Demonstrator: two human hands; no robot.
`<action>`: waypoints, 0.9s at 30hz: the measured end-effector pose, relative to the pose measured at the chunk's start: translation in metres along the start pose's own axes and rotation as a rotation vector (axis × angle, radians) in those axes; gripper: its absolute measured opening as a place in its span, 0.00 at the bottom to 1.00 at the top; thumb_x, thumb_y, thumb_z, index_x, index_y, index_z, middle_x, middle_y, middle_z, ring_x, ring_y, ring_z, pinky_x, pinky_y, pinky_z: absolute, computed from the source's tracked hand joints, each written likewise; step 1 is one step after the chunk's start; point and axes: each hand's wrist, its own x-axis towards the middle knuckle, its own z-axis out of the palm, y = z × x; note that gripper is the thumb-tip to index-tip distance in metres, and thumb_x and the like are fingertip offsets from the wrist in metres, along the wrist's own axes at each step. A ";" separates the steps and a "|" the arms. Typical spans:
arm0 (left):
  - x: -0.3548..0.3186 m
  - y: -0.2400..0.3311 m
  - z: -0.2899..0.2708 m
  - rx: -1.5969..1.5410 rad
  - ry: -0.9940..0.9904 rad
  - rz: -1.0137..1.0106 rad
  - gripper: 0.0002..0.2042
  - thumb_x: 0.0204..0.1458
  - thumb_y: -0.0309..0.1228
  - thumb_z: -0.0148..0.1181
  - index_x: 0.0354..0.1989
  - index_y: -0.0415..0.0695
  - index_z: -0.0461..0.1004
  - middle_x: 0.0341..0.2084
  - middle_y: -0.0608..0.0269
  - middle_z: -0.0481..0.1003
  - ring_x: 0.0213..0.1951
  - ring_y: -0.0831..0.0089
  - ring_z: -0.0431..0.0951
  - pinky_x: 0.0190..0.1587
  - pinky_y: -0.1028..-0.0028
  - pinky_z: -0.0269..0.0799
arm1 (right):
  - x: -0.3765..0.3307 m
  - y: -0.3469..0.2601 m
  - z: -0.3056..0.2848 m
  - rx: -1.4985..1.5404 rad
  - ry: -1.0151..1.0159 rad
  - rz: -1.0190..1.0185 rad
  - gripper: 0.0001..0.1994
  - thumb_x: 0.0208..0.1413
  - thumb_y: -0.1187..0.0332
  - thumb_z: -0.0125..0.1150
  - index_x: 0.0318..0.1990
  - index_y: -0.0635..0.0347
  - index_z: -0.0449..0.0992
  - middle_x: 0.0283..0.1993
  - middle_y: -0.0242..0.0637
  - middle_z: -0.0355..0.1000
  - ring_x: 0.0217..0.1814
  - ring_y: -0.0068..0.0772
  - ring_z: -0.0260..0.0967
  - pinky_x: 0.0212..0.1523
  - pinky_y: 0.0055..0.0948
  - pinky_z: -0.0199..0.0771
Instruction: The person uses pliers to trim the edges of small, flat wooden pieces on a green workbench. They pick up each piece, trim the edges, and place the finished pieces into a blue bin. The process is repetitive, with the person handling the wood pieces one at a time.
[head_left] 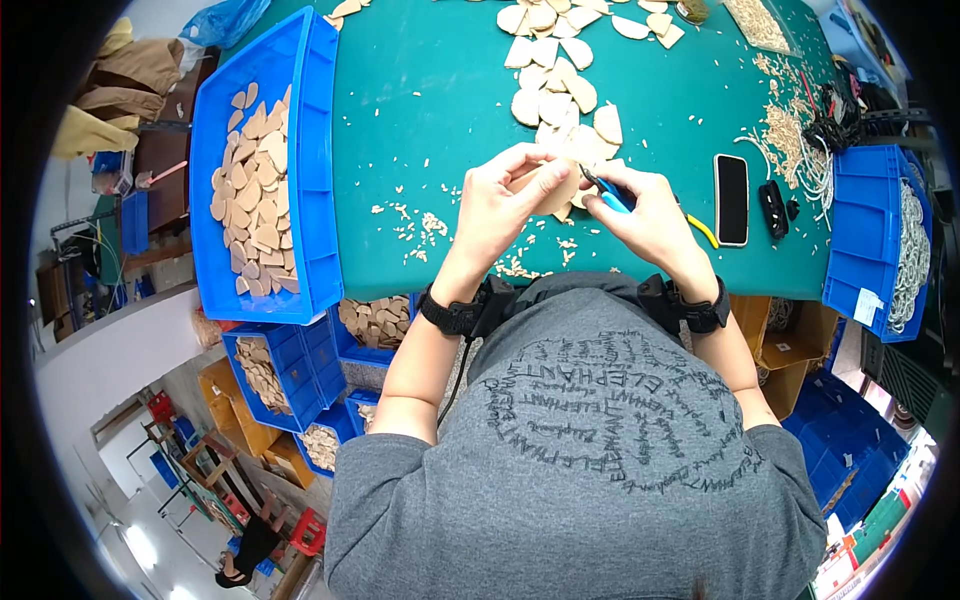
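Over the green tabletop (420,120), I see the left hand (505,200) closed around a flat tan wooden piece (558,190), fingers curled over its edge. Right hand (650,215) is gripped tight on blue-handled cutters (605,190), tips touching that piece. More wooden pieces (555,80) lie just beyond. Blue bin (310,150) of similar pieces sits left; a phone (732,198) lies right.
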 end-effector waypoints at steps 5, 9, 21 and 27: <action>-0.002 0.007 0.002 0.124 0.020 0.025 0.11 0.54 0.33 0.63 0.41 0.40 0.77 0.33 0.65 0.79 0.37 0.80 0.77 0.39 0.80 0.73 | -0.001 0.001 -0.001 -0.001 -0.002 -0.005 0.13 0.51 0.68 0.62 0.43 0.64 0.76 0.34 0.36 0.76 0.34 0.22 0.70 0.38 0.24 0.70; -0.003 0.009 0.004 0.141 0.037 0.036 0.10 0.54 0.34 0.63 0.39 0.40 0.77 0.33 0.66 0.79 0.37 0.81 0.77 0.38 0.80 0.73 | -0.001 0.002 -0.001 0.017 0.008 -0.035 0.13 0.51 0.68 0.62 0.43 0.64 0.76 0.34 0.36 0.76 0.34 0.22 0.70 0.38 0.24 0.70; -0.003 0.013 0.006 0.144 0.026 0.003 0.11 0.53 0.35 0.63 0.39 0.40 0.78 0.32 0.66 0.79 0.36 0.81 0.77 0.37 0.80 0.73 | 0.000 0.001 -0.003 0.004 0.014 -0.014 0.15 0.50 0.67 0.62 0.46 0.60 0.77 0.36 0.42 0.78 0.37 0.33 0.78 0.41 0.28 0.75; -0.005 0.015 0.008 0.240 0.053 0.049 0.11 0.53 0.35 0.63 0.39 0.41 0.78 0.30 0.66 0.79 0.34 0.82 0.77 0.36 0.80 0.74 | 0.000 0.005 -0.002 0.014 0.029 -0.030 0.16 0.49 0.67 0.62 0.47 0.58 0.77 0.34 0.41 0.78 0.36 0.31 0.78 0.40 0.27 0.75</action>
